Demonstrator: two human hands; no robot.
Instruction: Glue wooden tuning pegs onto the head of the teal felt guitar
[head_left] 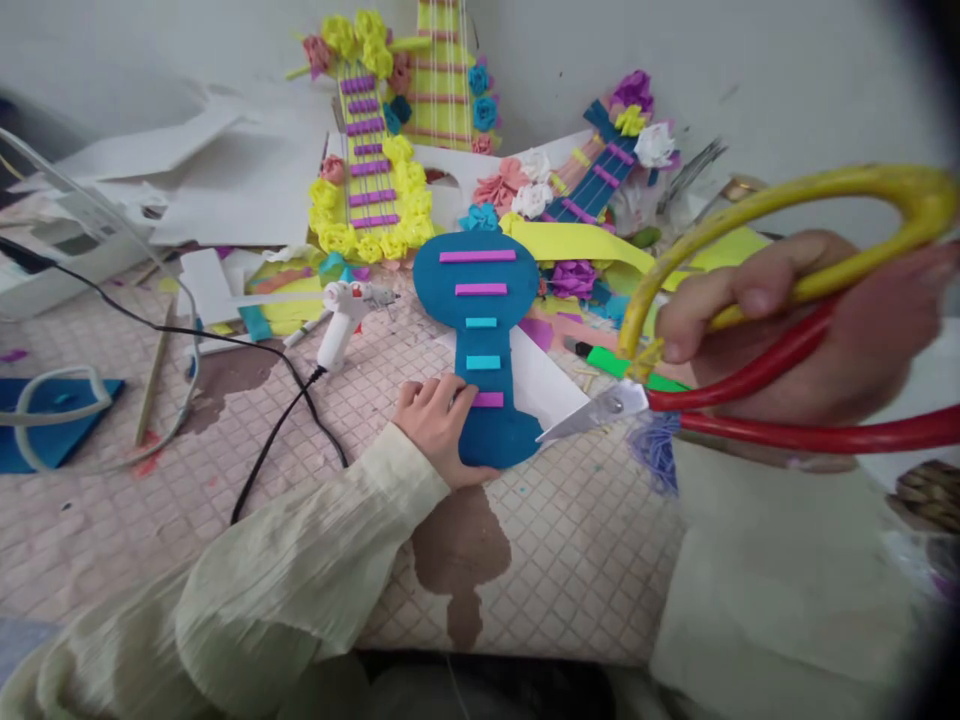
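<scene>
My left hand (437,420) grips the lower left edge of a blue foam guitar-shaped piece (480,340) with purple and cyan strips across it. The piece lies on the tiled mat, over a white sheet. My right hand (795,320) is close to the camera and closed through the handles of large scissors (750,390) with a yellow loop and red handles. The steel blades (592,412) appear shut and point left, their tip touching the right edge of the blue piece's neck.
A white glue gun (345,315) with a black cord (277,430) lies left of the blue piece. Finished foam guitars with yellow flowers (367,170) and other colours (600,170) stand at the back. White boards (225,180), foam scraps and a blue piece (52,425) lie at left.
</scene>
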